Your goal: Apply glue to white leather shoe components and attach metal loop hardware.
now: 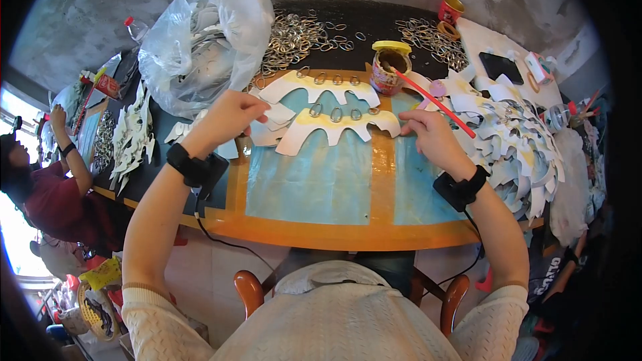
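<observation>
Two white scalloped strips, smeared with yellow along their upper edges, lie one behind the other: a far strip point(291, 85) and a near strip point(321, 125). Several oval metal rings point(336, 115) rest along each strip's yellow edge. My right hand point(435, 139) has its fingertips closed at the near strip's right end. My left hand point(231, 119) is held with fingers pinched together by the strips' left ends, over a small stack of white pieces point(273, 126); what is between those fingers is hidden. Behind the strips stands an open tub point(386, 80) with a red stick point(438, 103) leaning out.
A clear plastic bag point(200, 47) of white pieces stands back left, beside a heap of metal rings point(294, 40). Another ring heap point(431, 39) lies back right. Finished-looking strips pile point(515, 134) at right, near a black phone point(500, 68). Another person point(60, 180) sits at left.
</observation>
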Demonstrator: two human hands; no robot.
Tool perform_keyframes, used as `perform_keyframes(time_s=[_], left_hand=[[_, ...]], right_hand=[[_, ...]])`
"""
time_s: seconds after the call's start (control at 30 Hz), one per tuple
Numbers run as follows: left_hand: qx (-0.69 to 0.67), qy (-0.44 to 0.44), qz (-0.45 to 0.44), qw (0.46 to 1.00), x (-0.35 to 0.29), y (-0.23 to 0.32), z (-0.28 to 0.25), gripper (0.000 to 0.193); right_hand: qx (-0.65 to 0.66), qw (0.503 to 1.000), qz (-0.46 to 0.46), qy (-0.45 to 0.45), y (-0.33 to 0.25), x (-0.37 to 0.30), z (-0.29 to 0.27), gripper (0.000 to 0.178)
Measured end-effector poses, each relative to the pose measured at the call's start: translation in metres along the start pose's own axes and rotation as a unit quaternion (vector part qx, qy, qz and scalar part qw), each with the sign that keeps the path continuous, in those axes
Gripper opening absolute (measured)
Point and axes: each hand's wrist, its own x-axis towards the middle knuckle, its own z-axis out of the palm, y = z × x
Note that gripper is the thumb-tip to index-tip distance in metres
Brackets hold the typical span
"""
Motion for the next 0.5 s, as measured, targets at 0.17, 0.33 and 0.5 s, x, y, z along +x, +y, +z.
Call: perform_keyframes(time_s=[0.17,0.33,0.5], left_hand=[[0.115,0.078,0.033,0.99,-0.002,-0.018,-0.032,0.025],[0.31,0.158,0.069,0.935,0.005,-0.026,-0.021,0.03],[0.312,0.135,0.045,0.94,0.014,-0.023,-0.021,0.027]], right_hand=[[-0.28,0.948,-0.112,0.098,-0.003,-0.012,-0.001,0.029],[-0.279,0.936,-0.16,0.144,-0.01,-0.022,-0.002,0.028],[-0.231,0.946,-0.175,0.144,-0.027,-0.043,-0.011,0.026]])
